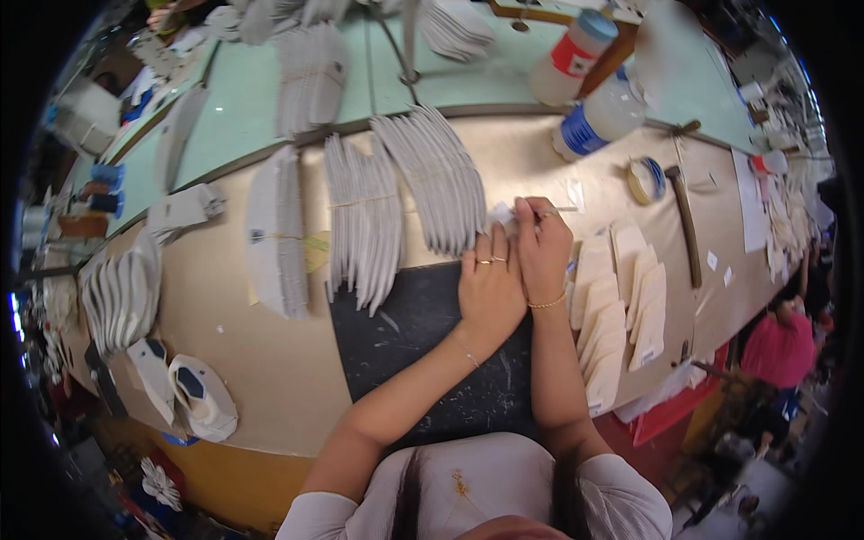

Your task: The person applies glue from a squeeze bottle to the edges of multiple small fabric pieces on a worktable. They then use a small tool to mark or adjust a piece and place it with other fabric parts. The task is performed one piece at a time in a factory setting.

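Note:
My left hand (pixel 490 286) rests near the far edge of a black mat (pixel 409 328), its fingers stretched forward and touching or nearly touching a fanned bundle of light grey flat pieces (pixel 438 180). Right beside it, my right hand (pixel 544 252) has thumb and index finger pinched at a small white piece (pixel 501 214), which looks like a label. Part of the left fingers and thumb is hidden where the hands meet. Two more banded grey bundles, one fanned (pixel 362 211) and one upright (pixel 277 234), lie to the left. Overlapping cream pieces (pixel 598 315) are on the right.
A bottle with a red label (pixel 571 58) and one with a blue label (pixel 598 121) stand at the far right. A tape roll (pixel 645 180) and a hammer (pixel 686 225) lie on the right. White shoe uppers (pixel 202 400) are at the near left. A person in pink (pixel 778 346) is beyond.

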`<action>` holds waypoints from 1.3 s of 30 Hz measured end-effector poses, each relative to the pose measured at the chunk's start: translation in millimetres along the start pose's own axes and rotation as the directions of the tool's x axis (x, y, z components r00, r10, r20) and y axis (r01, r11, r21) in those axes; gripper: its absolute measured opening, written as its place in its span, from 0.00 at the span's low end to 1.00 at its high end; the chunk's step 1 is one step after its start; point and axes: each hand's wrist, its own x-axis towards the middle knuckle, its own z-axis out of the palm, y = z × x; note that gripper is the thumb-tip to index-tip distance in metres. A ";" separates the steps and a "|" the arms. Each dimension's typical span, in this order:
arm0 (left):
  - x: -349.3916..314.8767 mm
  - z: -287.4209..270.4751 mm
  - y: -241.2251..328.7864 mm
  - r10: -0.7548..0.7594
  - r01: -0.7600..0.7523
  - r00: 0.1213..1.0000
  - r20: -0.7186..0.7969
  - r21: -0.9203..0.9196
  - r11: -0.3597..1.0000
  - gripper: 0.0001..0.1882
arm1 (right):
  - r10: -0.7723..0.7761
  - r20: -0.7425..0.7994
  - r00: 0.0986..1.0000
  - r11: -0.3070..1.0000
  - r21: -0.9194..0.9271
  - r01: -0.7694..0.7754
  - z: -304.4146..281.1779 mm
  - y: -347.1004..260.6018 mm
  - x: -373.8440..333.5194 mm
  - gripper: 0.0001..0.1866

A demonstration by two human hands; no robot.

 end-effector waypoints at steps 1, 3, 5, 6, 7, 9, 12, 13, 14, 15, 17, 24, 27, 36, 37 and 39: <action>-0.6 2.9 0.1 0.013 -0.013 1.000 -0.002 0.003 1.000 0.25 | 0.030 0.006 1.000 1.000 0.007 -0.030 0.8 0.8 -1.1 0.09; -3.4 7.3 -0.3 0.020 -0.020 1.000 -0.010 0.023 1.000 0.25 | 0.059 0.018 0.998 0.998 0.023 -0.060 0.5 4.4 -2.7 0.10; -3.3 8.6 0.8 0.026 -0.026 1.000 0.006 0.027 0.999 0.25 | 0.057 0.029 0.998 0.998 0.038 -0.058 0.3 7.0 -3.4 0.10; -2.4 8.2 -0.7 0.026 -0.027 1.000 0.008 0.037 0.999 0.25 | 0.054 0.045 0.998 0.998 0.015 -0.055 0.8 5.3 -2.1 0.10; -2.7 9.0 -1.5 0.021 -0.022 1.000 0.015 0.042 0.999 0.25 | 0.052 0.061 0.997 0.999 -0.008 -0.051 0.4 2.7 -0.7 0.10; -2.8 9.5 -1.3 0.014 -0.015 1.000 0.023 0.050 0.999 0.25 | 0.033 0.073 0.997 0.999 -0.033 -0.030 1.0 2.0 -0.2 0.10; 0.8 3.3 -0.2 0.017 -0.017 1.000 0.012 0.042 0.999 0.24 | 0.026 0.080 0.996 0.998 -0.060 -0.021 0.9 -0.5 1.7 0.10; 0.5 4.1 -0.6 0.013 -0.014 0.999 0.030 0.056 0.998 0.24 | 0.031 0.078 0.996 0.998 -0.062 -0.026 1.2 -1.0 2.1 0.10; -0.3 5.2 -1.0 0.009 -0.012 0.999 0.047 0.071 0.997 0.25 | 0.037 0.076 0.996 0.997 -0.065 -0.032 1.6 -1.4 2.2 0.10; -0.4 6.3 -1.2 0.006 -0.012 0.998 0.063 0.085 0.996 0.26 | 0.041 0.071 0.997 0.997 -0.067 -0.036 1.6 -1.8 2.6 0.10; 0.3 5.8 -0.7 -0.003 -0.003 0.997 0.079 0.077 0.997 0.26 | 0.065 0.111 0.992 0.995 -0.087 -0.056 0.0 -3.5 3.0 0.10; -0.2 7.0 -0.4 -0.023 0.017 0.995 0.095 0.068 0.998 0.27 | 0.063 0.098 0.993 0.996 -0.066 -0.056 0.9 -2.9 1.7 0.09; 0.4 5.6 -0.6 -0.021 0.011 0.993 0.112 0.087 0.996 0.27 | 0.236 0.088 0.968 0.971 -0.070 -0.230 0.6 -8.8 1.5 0.10; 4.2 1.1 3.4 -0.038 0.032 0.996 0.081 0.084 0.996 0.24 | 0.295 -0.009 0.956 0.814 0.527 -0.246 -2.4 8.1 0.9 0.13; 4.4 1.4 4.5 -0.050 0.043 0.995 0.089 0.083 0.996 0.23 | 0.275 0.019 0.961 0.778 0.583 -0.234 -4.6 9.4 0.6 0.13; 3.7 1.5 5.6 -0.070 0.062 0.992 0.109 0.082 0.995 0.23 | 0.245 0.053 0.968 0.669 0.713 -0.209 -7.0 18.9 0.0 0.13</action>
